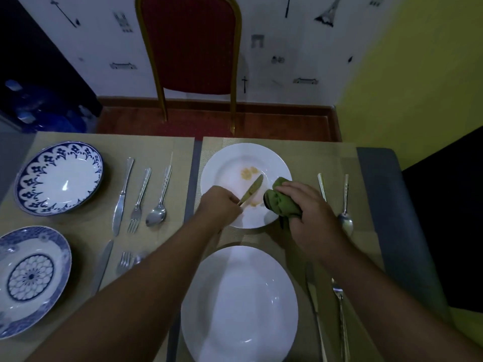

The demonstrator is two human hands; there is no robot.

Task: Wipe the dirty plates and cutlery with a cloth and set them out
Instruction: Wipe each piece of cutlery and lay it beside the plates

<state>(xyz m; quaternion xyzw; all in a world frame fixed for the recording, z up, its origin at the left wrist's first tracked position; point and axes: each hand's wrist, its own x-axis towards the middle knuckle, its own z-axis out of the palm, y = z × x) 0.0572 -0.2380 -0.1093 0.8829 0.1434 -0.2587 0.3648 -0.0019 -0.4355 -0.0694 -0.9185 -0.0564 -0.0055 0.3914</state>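
Note:
A white plate (232,158) with yellowish food smears lies on the far right placemat. My left hand (219,202) grips the handle of a dirty knife (252,189) whose blade lies across that plate. At the plate's right rim my right hand (308,207) holds a bunched green cloth (279,202). A clean white plate (239,304) sits nearest me. To the right of my right hand lie a fork (322,185) and a spoon (345,218).
On the left placemat are two blue-patterned plates (58,177) (31,278), each with a knife, fork and spoon beside it. More cutlery (339,309) lies right of the near plate. A red chair (190,48) stands beyond the table. The table edge runs at right.

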